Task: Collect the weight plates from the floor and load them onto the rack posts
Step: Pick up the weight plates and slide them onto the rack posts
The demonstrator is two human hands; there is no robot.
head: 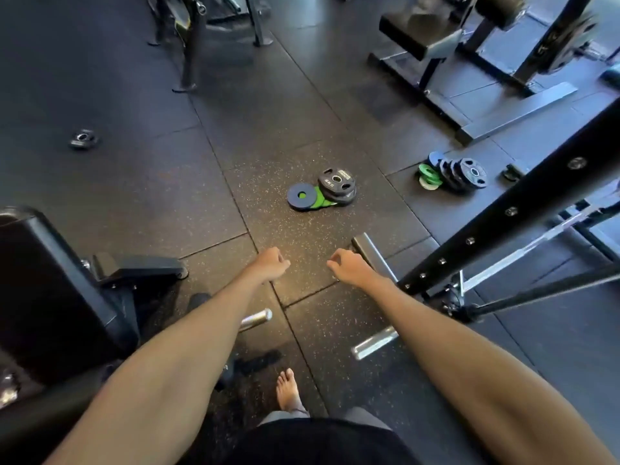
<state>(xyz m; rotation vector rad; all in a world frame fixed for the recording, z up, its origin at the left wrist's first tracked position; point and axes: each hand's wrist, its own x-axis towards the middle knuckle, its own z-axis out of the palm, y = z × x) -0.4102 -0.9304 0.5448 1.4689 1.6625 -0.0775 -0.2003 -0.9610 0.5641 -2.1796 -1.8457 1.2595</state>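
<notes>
A small heap of weight plates lies flat on the rubber floor ahead: a blue plate (302, 196), a green plate (318, 200) under it, and black 5 kg plates (336, 184) stacked beside. Further right, several plates (461, 174) stand on edge on a low holder, with green (427, 174) and blue ones at its left end. One lone small black plate (82, 139) lies far left. My left hand (270, 263) and my right hand (349, 265) hang in front of me, both loosely curled and holding nothing, short of the heap.
A black padded bench (50, 280) stands at my left with a chrome post (256, 318) sticking out. A slanted black rack beam (510, 209) with bolts crosses the right side, with steel floor feet (374, 342) beneath it. More benches and frames stand at the back. My bare foot (288, 391) is on the floor.
</notes>
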